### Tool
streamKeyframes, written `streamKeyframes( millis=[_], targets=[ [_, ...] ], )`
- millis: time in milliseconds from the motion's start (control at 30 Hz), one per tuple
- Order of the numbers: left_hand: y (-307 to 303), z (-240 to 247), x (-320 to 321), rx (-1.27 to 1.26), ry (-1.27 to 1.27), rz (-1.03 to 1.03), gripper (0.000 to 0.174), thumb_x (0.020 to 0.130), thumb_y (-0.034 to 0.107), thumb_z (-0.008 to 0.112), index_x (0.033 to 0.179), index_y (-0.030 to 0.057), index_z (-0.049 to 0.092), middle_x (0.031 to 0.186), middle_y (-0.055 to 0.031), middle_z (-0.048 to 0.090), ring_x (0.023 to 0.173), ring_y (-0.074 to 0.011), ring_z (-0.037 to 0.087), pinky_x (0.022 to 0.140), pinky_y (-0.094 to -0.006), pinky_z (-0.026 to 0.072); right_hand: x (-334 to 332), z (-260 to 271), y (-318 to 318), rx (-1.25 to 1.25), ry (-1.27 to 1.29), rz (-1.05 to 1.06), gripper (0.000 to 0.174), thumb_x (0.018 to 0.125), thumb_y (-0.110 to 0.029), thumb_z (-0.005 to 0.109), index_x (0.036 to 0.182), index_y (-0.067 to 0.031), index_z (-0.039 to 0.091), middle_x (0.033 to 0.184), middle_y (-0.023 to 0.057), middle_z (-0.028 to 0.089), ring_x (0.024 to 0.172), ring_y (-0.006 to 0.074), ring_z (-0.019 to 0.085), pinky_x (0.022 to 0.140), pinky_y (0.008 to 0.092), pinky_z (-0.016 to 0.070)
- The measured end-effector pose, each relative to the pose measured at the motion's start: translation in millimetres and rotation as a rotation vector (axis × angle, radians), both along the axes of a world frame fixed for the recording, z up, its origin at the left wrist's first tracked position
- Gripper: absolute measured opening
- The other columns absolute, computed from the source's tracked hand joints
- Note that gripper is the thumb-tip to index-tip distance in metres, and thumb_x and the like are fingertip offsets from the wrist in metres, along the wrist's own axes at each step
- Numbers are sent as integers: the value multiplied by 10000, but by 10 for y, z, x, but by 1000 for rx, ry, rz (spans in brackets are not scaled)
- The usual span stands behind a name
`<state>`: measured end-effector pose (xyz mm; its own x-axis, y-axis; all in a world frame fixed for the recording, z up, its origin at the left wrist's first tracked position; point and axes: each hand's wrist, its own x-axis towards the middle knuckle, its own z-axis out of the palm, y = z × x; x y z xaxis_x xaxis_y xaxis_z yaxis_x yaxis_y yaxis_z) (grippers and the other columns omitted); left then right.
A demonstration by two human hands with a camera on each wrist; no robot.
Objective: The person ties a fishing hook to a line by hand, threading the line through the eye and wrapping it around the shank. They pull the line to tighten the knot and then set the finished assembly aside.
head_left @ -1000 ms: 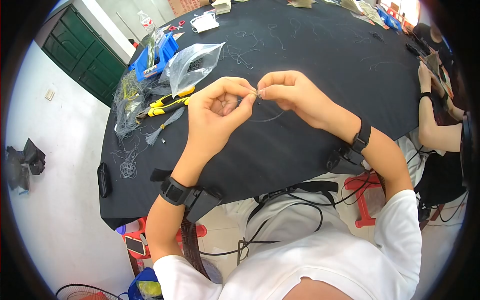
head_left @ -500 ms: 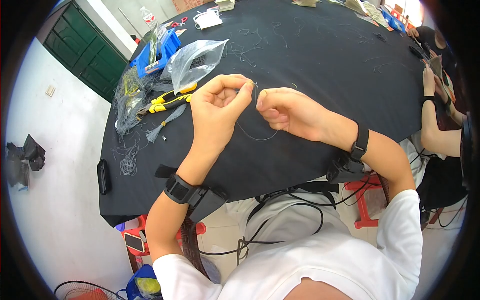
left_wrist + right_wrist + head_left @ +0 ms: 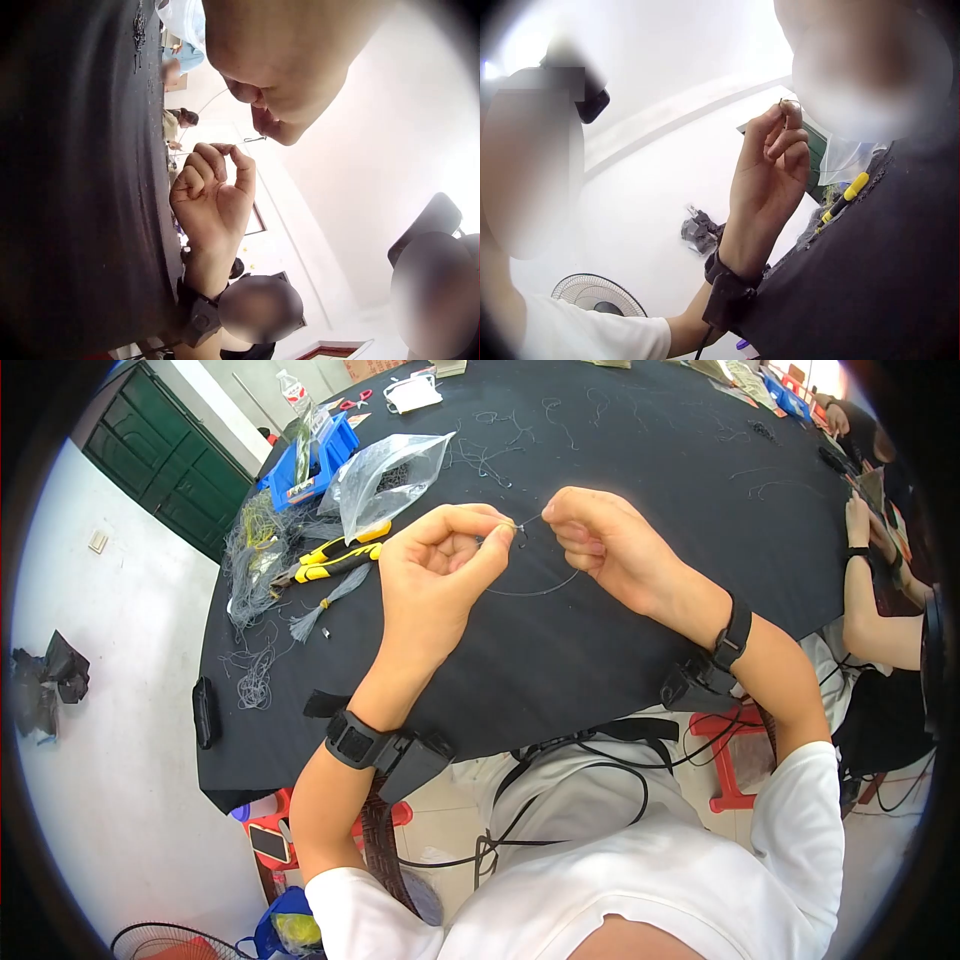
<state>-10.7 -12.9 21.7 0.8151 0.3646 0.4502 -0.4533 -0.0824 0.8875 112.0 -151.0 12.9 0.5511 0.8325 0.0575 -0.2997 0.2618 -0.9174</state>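
Between thumb and forefinger, my left hand (image 3: 435,575) pinches a small fish hook (image 3: 522,531), whose tip pokes out past the fingertips. My right hand (image 3: 620,550) is a short way to the right and pinches a thin line (image 3: 533,520), which runs straight from the hook to its fingertips. A loop of grey line (image 3: 540,593) hangs in a curve below both hands. In the right wrist view the left hand (image 3: 769,180) is raised with the hook at its fingertips. The left wrist view shows the right hand (image 3: 214,195) with thumb and forefinger together.
Left of the hands on the black-covered table (image 3: 560,670) lie yellow-and-black pliers (image 3: 335,560), a tied bundle of line (image 3: 330,605) and a loose tangle (image 3: 257,680). Behind them are a clear plastic bag (image 3: 370,485) and a blue bin (image 3: 335,455). Another person's arm (image 3: 870,610) is at right.
The fingertips were together a second ago. My right hand dropped slightly, then moved up and right, drawing the line straight away from the hook. My left hand has hardly moved.
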Motion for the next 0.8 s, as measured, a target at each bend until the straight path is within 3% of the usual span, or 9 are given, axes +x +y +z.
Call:
streamKeyframes(
  millis=[300,400,600,700,800],
  targets=[
    [-9,-6,-4,-38,26,-133,106,818,-36,621,923,-52,617,812,-15,612,659,5,486,578,-134,373,-97,13,10,-102,-4,61,105,850,-143,552,760,-93,574,593,-93,360,492,12,243,450,192,203],
    [21,-32,3,-21,27,-161,105,822,-30,617,925,-52,616,848,-39,626,710,-15,533,626,-145,404,-90,-10,9,-127,8,99,90,810,-110,583,724,-86,566,614,-74,410,489,17,271,437,200,195],
    [72,-62,23,-52,23,-107,114,828,-13,622,935,-53,612,876,-62,640,763,-48,579,691,-169,439,-114,-92,24,-201,18,162,67,798,-115,595,746,-75,586,610,-78,396,493,21,258,442,206,188],
    [59,-59,31,-74,2,-48,108,828,-6,628,926,-50,614,877,-65,641,749,-45,579,681,-162,439,-147,-73,18,-203,-33,190,74,797,-117,603,741,-73,584,626,-66,438,514,8,316,449,199,225],
    [45,-64,45,-70,18,41,97,824,-2,633,908,-47,617,801,-23,617,665,-3,521,586,-139,392,-264,-4,19,-129,-253,107,84,796,-93,608,733,-61,564,633,-50,482,539,-2,379,460,195,272]
  ],
)
